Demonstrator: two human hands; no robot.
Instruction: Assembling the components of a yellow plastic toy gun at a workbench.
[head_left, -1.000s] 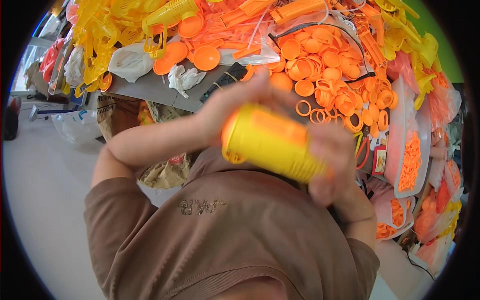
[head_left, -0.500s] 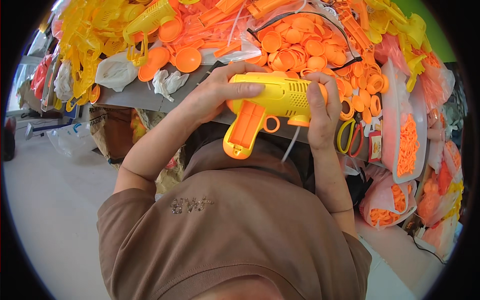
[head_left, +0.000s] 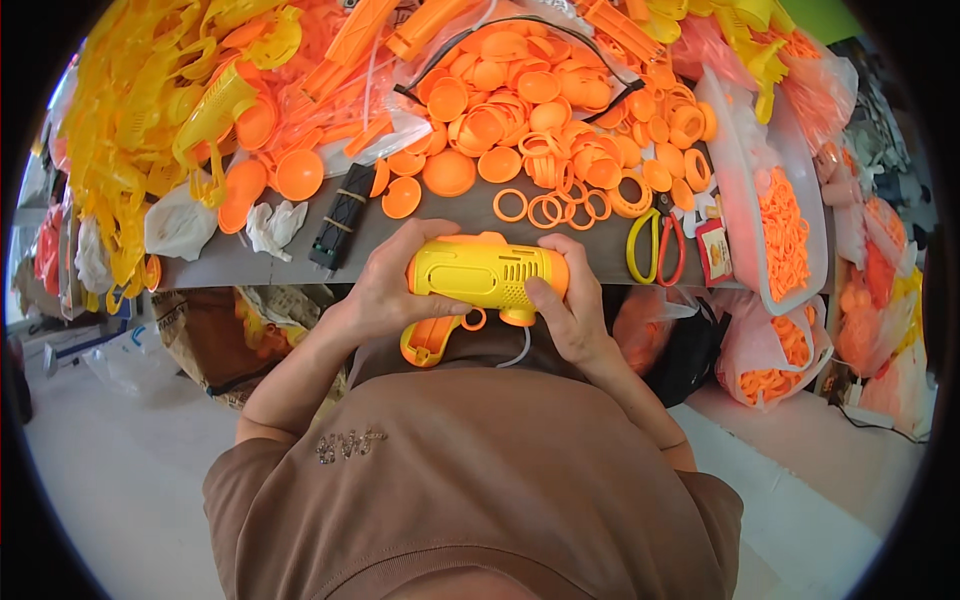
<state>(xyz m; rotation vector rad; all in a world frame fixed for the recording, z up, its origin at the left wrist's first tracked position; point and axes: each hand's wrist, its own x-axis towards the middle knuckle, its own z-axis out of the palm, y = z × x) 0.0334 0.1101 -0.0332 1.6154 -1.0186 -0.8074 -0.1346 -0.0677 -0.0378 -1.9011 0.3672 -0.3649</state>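
Observation:
Between my hands is a yellow and orange toy gun (head_left: 480, 273), held level in front of my shirt at the table's near edge. My left hand (head_left: 390, 280) wraps the rear end, above the handle, with its thumb along the side. An orange ring trigger and the handle with its orange hollow hang below. My right hand (head_left: 575, 305) grips the orange front end, thumb pressed on the yellow side by the vent holes. A thin pale tube (head_left: 524, 350) dangles beneath the toy. Fingers behind the toy are mostly hidden.
Orange caps and discs (head_left: 490, 130) heap across the grey table (head_left: 440, 222), with loose orange rings (head_left: 545, 210) nearer me. Yellow shells (head_left: 140, 130) pile at left. Scissors (head_left: 656, 245), a black tool (head_left: 342, 215) and a clear bin (head_left: 805, 270) of orange parts lie around.
The toy gun has come lower in view, and its handle shows less from the side. My right thumb has shifted onto its yellow side. The view has moved, showing more of the table.

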